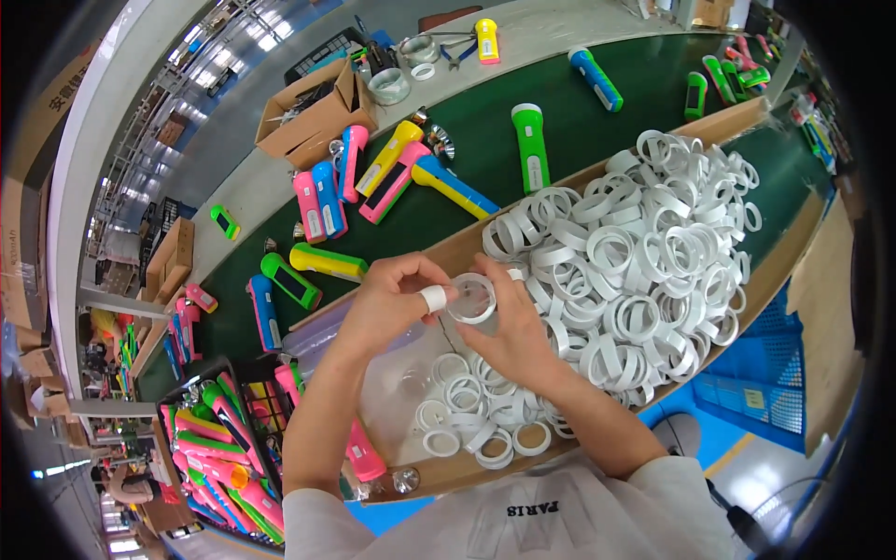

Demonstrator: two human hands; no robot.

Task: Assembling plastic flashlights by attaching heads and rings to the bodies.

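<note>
Above the near part of a shallow cardboard tray (pixel 420 481), both my hands meet at a white plastic ring (pixel 492 301) whose middle looks filled by a clear disc (pixel 469 297). My right hand (pixel 518 341) grips the ring between thumb and fingers. My left hand (pixel 387 299) is closed, its thumb and fingertips pinched at the ring's left edge; whether they hold the disc or the ring cannot be made out. White wrapping covers my left thumb and one right finger. Loose white rings (pixel 481 401) lie below my wrists, and a big heap of rings (pixel 635 271) fills the tray's right side.
Several colourful flashlights (pixel 392 177) lie on the green belt (pixel 485 84) beyond the tray. A black crate (pixel 245 373) full of flashlight bodies (pixel 219 448) stands at left. An open carton (pixel 322 112) sits at the far side; a blue basket (pixel 761 373) is at right.
</note>
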